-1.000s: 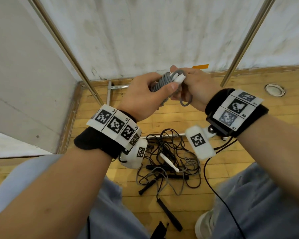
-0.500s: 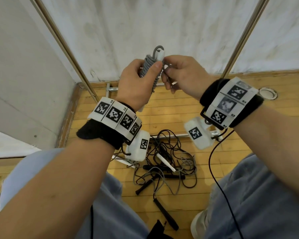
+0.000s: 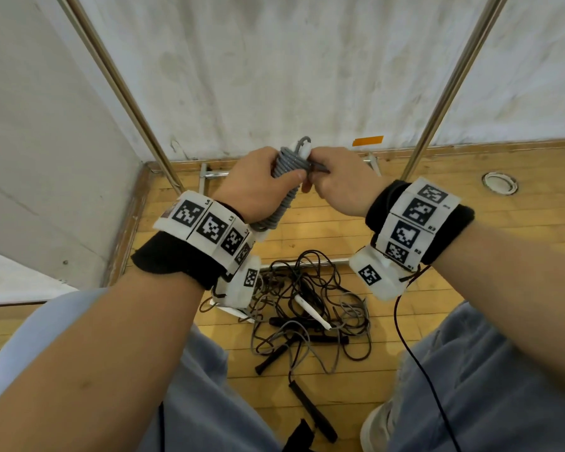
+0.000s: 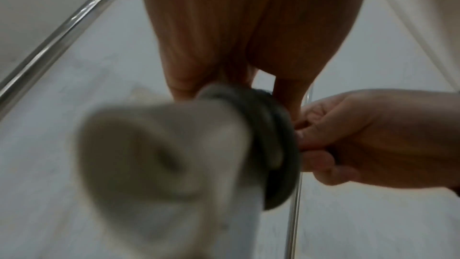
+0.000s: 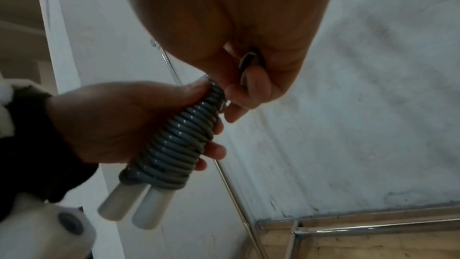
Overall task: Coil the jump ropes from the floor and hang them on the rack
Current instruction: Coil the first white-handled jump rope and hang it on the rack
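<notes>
A grey jump rope (image 3: pixel 286 184) is wound tightly round its two white handles (image 5: pixel 135 208) into a bundle (image 5: pixel 179 141). My left hand (image 3: pixel 258 187) grips the bundle round its middle, held up in front of the wall. My right hand (image 3: pixel 336 184) pinches the loose grey end of the rope (image 5: pixel 248 64) at the bundle's top. In the left wrist view the white handle ends (image 4: pixel 159 161) fill the near field, blurred, with grey coils (image 4: pixel 276 145) beside them. More jump ropes (image 3: pixel 310 314), black and grey, lie tangled on the wooden floor below.
Two slanted metal rack poles (image 3: pixel 121 86) (image 3: pixel 450 86) rise in front of the white wall. The rack's base bars (image 3: pixel 216 173) lie on the floor by the corner. A round floor fitting (image 3: pixel 499 182) sits at the right. My knees in blue trousers (image 3: pixel 490 386) flank the tangle.
Both hands first rose with the bundle, then came back down a little. The right hand now pulls the loose rope end sideways at the bundle's top.
</notes>
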